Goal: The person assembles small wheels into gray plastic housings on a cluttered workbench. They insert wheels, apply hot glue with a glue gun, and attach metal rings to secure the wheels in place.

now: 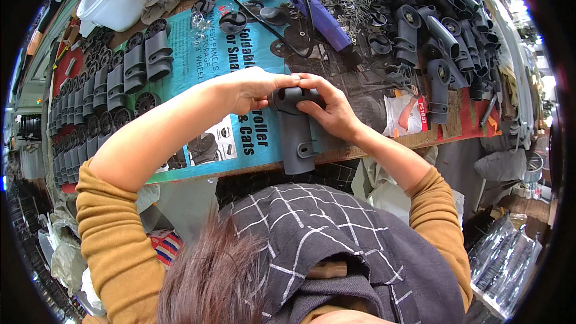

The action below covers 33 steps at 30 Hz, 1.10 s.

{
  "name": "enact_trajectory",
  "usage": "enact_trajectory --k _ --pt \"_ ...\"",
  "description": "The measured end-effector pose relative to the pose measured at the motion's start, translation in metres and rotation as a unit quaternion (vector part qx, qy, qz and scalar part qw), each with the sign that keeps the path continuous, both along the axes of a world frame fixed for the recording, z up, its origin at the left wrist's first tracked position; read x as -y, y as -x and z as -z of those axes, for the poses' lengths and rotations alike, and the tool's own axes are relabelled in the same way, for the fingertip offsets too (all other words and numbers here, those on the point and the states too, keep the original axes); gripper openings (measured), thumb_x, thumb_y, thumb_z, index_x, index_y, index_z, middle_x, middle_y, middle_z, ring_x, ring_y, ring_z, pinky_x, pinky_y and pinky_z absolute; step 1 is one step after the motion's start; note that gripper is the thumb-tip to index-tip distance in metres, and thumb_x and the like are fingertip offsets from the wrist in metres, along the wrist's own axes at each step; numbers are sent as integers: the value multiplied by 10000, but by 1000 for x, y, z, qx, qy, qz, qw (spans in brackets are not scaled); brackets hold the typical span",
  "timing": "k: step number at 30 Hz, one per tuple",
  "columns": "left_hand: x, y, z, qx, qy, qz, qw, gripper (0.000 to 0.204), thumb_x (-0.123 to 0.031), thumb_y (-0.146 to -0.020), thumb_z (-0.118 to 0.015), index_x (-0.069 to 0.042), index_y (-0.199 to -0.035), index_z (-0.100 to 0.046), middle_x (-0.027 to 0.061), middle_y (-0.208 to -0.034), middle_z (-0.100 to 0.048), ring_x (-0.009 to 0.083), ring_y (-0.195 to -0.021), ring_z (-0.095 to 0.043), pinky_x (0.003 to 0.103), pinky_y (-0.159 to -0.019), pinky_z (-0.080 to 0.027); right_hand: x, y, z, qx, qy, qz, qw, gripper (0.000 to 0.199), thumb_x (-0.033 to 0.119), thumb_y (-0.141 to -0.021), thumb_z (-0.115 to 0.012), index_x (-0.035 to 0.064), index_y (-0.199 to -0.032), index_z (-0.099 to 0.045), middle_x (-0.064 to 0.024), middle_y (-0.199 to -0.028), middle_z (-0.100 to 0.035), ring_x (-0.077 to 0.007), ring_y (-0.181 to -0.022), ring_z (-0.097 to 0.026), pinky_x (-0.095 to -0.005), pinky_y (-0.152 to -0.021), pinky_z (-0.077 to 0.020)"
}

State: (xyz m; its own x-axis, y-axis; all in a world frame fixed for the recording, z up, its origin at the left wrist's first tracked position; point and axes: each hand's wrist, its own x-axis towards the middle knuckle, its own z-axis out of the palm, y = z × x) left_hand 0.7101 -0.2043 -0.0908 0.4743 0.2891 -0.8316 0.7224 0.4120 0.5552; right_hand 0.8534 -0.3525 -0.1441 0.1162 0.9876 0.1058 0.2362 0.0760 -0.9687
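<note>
A dark grey plastic tube fitting (295, 138) with a wider round head lies at the table's near edge, its lower end pointing toward me. My right hand (336, 111) grips its head, the thumb on top and the fingers around the far side. At the far rim of the head my left hand (251, 91) is closed, index finger stretched to meet my right fingertips. Whatever sits between those left fingers is too small or hidden to make out. Under the fitting is a blue printed cardboard sheet (186, 78).
Rows of similar grey fittings (135, 67) stand at the left. More fittings (441, 84) are heaped at the right. Beyond my hands are a purple power screwdriver (324, 21) with a black cord, scattered metal rings (354, 3) and round black caps (233, 21). A white bucket (114, 0) stands far left.
</note>
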Motion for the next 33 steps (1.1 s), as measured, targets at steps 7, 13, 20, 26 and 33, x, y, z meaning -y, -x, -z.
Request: enact_trajectory --k 7,13,20,26,33 --pt "38 28 -28 234 -111 -49 965 492 -239 -807 -792 9 -1148 -540 72 -1020 -619 135 -904 -579 281 -834 -459 27 11 -31 -338 128 -3 932 784 -29 -697 -780 75 -1370 -392 -65 -1286 -505 -169 -1197 -507 -358 -1015 -434" --pt "74 71 -48 379 -157 -81 908 491 -114 -799 -788 -31 -1202 -520 56 -1115 -603 133 -1046 -583 311 -935 -476 42 32 -78 -265 118 -52 956 623 25 -704 -831 10 -1250 -532 -52 -1132 -631 -119 -1037 -597 -305 -923 -493" --pt "79 79 -9 219 -390 -37 894 719 -316 -846 -750 -4 -1388 -396 181 -1266 -483 263 -1112 -555 393 -967 -469 12 46 -50 561 -152 78 810 291 96 -746 -634 -4 -1016 -596 -208 -1129 -662 -330 -1004 -657 -391 -847 -536" --pt "111 51 40 295 -473 -148 817 879 -575 -928 -524 102 -1428 -267 300 -1402 -323 412 -1314 -348 455 -1120 -265 23 85 -13 662 -156 140 720 293 143 -817 -597 -37 -1044 -641 -211 -1148 -637 -314 -945 -635 -387 -802 -546" --pt "77 37 56 312 -525 -123 782 561 -426 -803 -742 1 -1133 -587 227 -1204 -521 374 -1155 -506 419 -976 -437 19 51 -38 210 25 177 961 188 76 -913 -598 -16 -1066 -657 -189 -1105 -635 -271 -855 -667 -347 -762 -540"
